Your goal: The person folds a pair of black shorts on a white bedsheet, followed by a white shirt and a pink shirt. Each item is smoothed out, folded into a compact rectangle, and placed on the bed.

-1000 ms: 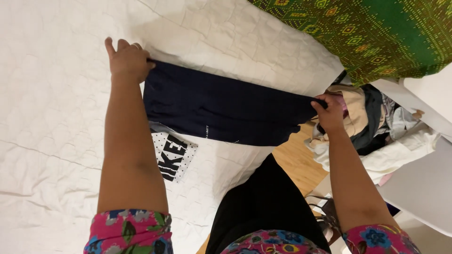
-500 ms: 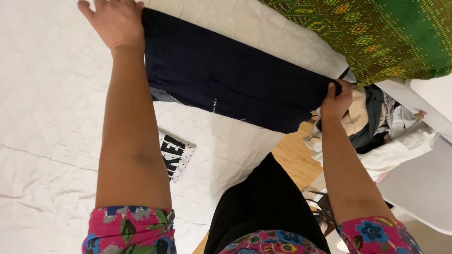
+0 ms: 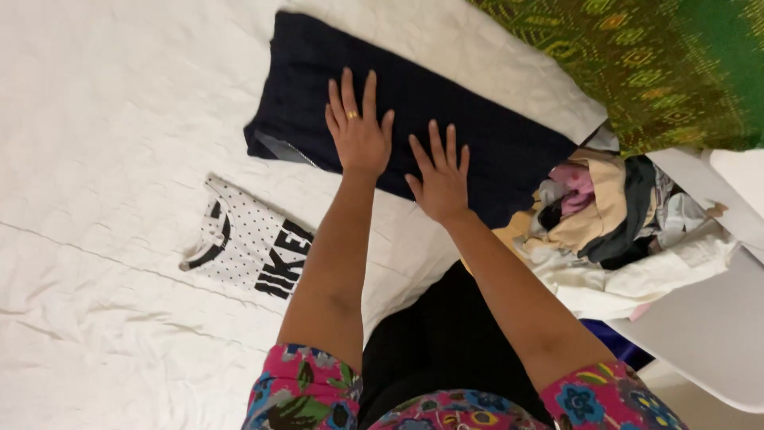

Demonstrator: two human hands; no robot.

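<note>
Both hands are down flat, fingers spread, gripping nothing: left hand (image 3: 360, 135) and right hand (image 3: 439, 177) press side by side on the dark navy garment (image 3: 477, 127), which lies folded on the white bed (image 3: 103, 119). Near the left forearm sits a folded dotted white shirt (image 3: 251, 243); a heap of mixed clothes (image 3: 613, 211) lies just beside the navy piece's right end.

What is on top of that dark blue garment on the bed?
Both hands, left hand and right hand, lie flat on the dark blue garment, fingers spread. Under it shows the white bedsheet; whatever the cloth covers is hidden.
</note>
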